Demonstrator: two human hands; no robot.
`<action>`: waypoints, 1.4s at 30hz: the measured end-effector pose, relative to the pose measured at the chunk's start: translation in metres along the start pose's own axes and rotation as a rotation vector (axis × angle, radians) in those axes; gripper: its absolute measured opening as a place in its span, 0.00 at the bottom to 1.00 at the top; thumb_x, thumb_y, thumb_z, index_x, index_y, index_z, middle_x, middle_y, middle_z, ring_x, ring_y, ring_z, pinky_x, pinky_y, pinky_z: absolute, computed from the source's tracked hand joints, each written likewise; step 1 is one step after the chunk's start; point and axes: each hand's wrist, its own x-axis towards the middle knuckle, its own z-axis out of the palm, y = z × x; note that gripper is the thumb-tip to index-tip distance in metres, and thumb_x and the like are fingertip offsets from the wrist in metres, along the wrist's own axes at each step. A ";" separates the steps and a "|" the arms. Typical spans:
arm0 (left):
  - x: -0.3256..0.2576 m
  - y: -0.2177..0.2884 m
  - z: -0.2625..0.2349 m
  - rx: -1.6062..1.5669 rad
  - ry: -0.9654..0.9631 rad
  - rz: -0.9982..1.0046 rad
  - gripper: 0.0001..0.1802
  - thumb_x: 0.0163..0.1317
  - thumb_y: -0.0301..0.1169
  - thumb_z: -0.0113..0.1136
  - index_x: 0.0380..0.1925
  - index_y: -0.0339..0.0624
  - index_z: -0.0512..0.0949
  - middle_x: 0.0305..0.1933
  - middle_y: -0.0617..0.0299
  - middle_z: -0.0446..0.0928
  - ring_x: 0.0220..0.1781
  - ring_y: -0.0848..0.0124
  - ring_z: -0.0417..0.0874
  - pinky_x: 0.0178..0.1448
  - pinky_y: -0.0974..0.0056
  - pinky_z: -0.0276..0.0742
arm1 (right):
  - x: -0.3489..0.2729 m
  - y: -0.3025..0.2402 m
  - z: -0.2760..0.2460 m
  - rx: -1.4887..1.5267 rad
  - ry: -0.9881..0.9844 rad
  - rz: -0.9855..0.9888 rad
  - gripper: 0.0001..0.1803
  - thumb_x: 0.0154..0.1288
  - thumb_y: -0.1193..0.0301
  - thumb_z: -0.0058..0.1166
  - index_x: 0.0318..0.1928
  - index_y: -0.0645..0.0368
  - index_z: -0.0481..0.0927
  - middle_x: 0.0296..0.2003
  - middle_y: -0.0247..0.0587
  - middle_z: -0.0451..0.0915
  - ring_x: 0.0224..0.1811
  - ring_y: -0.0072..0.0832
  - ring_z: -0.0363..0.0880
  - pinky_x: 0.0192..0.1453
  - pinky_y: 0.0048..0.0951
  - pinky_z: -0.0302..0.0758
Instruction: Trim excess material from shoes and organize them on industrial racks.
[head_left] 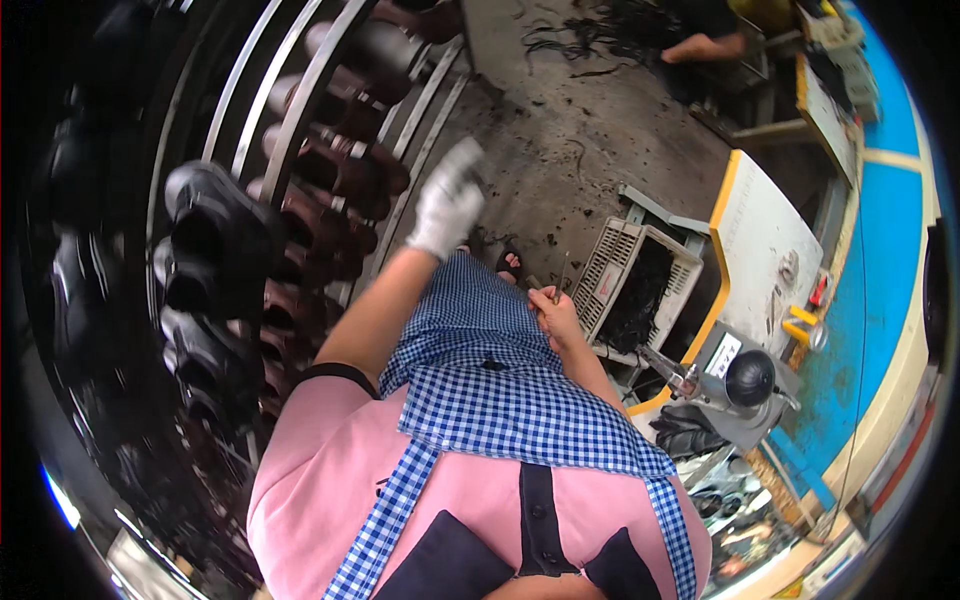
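Shoes (215,225) hang on the rack (300,100) at nine o'clock, and the gloved left hand (447,205) reaches toward them with an empty, loose grip, while the right hand (556,312) pinches a thin tool (563,272); next comes picking one shoe.

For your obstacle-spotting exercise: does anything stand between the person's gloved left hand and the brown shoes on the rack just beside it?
Nothing visible does. The gloved left hand hangs in open air just right of the rack's rails, and the nearest brown shoes sit uncovered on them. The bare right hand, holding a thin tool, is well away.
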 end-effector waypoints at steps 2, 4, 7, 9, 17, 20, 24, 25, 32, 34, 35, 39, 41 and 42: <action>-0.093 -0.028 0.006 -0.132 -0.300 -0.317 0.27 0.55 0.19 0.52 0.58 0.40 0.70 0.59 0.57 0.73 0.61 0.67 0.74 0.65 0.65 0.67 | -0.001 0.016 -0.008 -0.066 -0.101 0.049 0.13 0.66 0.64 0.55 0.27 0.58 0.74 0.16 0.30 0.72 0.08 0.13 0.57 0.12 0.18 0.51; -0.160 -0.047 -0.008 -0.007 -0.328 -0.553 0.27 0.56 0.18 0.50 0.59 0.43 0.70 0.56 0.57 0.76 0.55 0.69 0.78 0.61 0.66 0.71 | -0.005 0.032 -0.007 -0.111 -0.140 0.065 0.14 0.66 0.63 0.55 0.26 0.58 0.74 0.13 0.28 0.68 0.08 0.13 0.56 0.12 0.19 0.50; -0.221 -0.082 -0.059 0.486 -0.307 -0.928 0.27 0.54 0.34 0.53 0.57 0.44 0.72 0.57 0.49 0.74 0.59 0.55 0.75 0.64 0.59 0.68 | -0.016 0.047 -0.004 -0.187 -0.163 0.121 0.16 0.67 0.61 0.53 0.26 0.58 0.74 0.17 0.31 0.73 0.09 0.11 0.56 0.12 0.19 0.49; -0.306 -0.154 -0.091 0.466 0.059 -1.075 0.27 0.55 0.41 0.51 0.52 0.36 0.75 0.57 0.45 0.73 0.59 0.52 0.74 0.64 0.57 0.67 | -0.022 0.056 -0.001 -0.205 -0.169 0.180 0.17 0.68 0.60 0.51 0.27 0.58 0.74 0.19 0.33 0.74 0.09 0.12 0.56 0.12 0.19 0.50; -0.442 -0.253 -0.217 0.743 0.181 -1.647 0.29 0.59 0.52 0.47 0.56 0.49 0.74 0.59 0.50 0.72 0.62 0.53 0.71 0.64 0.55 0.67 | -0.028 0.114 0.011 -0.268 -0.058 0.192 0.16 0.70 0.60 0.49 0.29 0.57 0.72 0.23 0.38 0.78 0.09 0.15 0.56 0.12 0.20 0.51; -0.440 -0.251 -0.215 0.869 0.279 -1.562 0.34 0.59 0.53 0.50 0.62 0.47 0.66 0.66 0.49 0.65 0.65 0.51 0.67 0.66 0.55 0.64 | -0.029 0.138 0.028 -0.288 -0.014 0.187 0.16 0.70 0.60 0.48 0.28 0.58 0.72 0.23 0.38 0.77 0.09 0.15 0.56 0.13 0.20 0.51; -0.448 -0.260 -0.229 0.809 0.222 -1.267 0.32 0.58 0.50 0.52 0.60 0.45 0.68 0.65 0.48 0.65 0.65 0.51 0.67 0.66 0.55 0.64 | -0.036 0.174 0.053 -0.337 -0.128 0.109 0.17 0.71 0.62 0.46 0.29 0.60 0.74 0.23 0.34 0.77 0.20 0.17 0.67 0.24 0.23 0.63; -0.453 -0.257 -0.227 0.787 0.219 -1.201 0.32 0.58 0.49 0.52 0.60 0.44 0.68 0.65 0.48 0.65 0.65 0.51 0.67 0.67 0.55 0.64 | -0.042 0.171 0.066 -0.504 -0.213 0.061 0.15 0.71 0.63 0.46 0.32 0.61 0.76 0.23 0.33 0.76 0.22 0.17 0.69 0.27 0.24 0.65; -0.366 -0.072 -0.203 -0.275 0.110 -0.984 0.18 0.63 0.39 0.57 0.50 0.42 0.74 0.45 0.60 0.78 0.46 0.65 0.80 0.49 0.62 0.77 | -0.094 0.145 0.141 -0.854 -0.480 -0.363 0.22 0.64 0.66 0.57 0.57 0.61 0.75 0.32 0.32 0.79 0.33 0.17 0.74 0.39 0.20 0.71; -0.343 -0.011 -0.199 -0.539 0.147 -0.974 0.17 0.64 0.37 0.56 0.50 0.43 0.73 0.45 0.62 0.77 0.44 0.69 0.79 0.47 0.64 0.77 | -0.118 0.132 0.165 -0.632 -0.459 -0.429 0.24 0.61 0.68 0.61 0.57 0.61 0.74 0.31 0.32 0.77 0.32 0.16 0.73 0.38 0.20 0.71; -0.338 0.012 -0.199 -0.808 0.187 -0.948 0.15 0.65 0.35 0.55 0.51 0.45 0.73 0.44 0.65 0.76 0.43 0.73 0.78 0.44 0.66 0.78 | -0.133 0.123 0.170 -0.418 -0.448 -0.507 0.27 0.58 0.69 0.64 0.58 0.60 0.74 0.29 0.31 0.76 0.30 0.16 0.72 0.37 0.19 0.71; -0.314 0.066 -0.202 -1.015 0.112 -0.851 0.15 0.66 0.32 0.54 0.53 0.46 0.72 0.48 0.63 0.75 0.45 0.73 0.77 0.43 0.68 0.77 | -0.156 0.085 0.151 -0.543 -0.411 -0.826 0.28 0.52 0.73 0.67 0.56 0.56 0.76 0.26 0.30 0.74 0.24 0.16 0.73 0.29 0.21 0.71; -0.327 0.054 -0.201 -0.299 0.011 -0.344 0.16 0.66 0.31 0.53 0.53 0.44 0.72 0.47 0.63 0.75 0.43 0.74 0.78 0.41 0.70 0.77 | -0.190 0.058 0.147 -0.776 -0.310 -1.000 0.28 0.51 0.76 0.67 0.55 0.56 0.77 0.30 0.33 0.76 0.27 0.19 0.75 0.32 0.22 0.72; -0.330 0.049 -0.197 0.412 -0.049 0.170 0.16 0.66 0.30 0.53 0.54 0.42 0.72 0.46 0.62 0.76 0.42 0.75 0.78 0.40 0.71 0.76 | -0.208 0.046 0.147 -1.010 -0.215 -1.151 0.28 0.49 0.80 0.66 0.54 0.55 0.77 0.33 0.35 0.77 0.31 0.22 0.77 0.35 0.22 0.73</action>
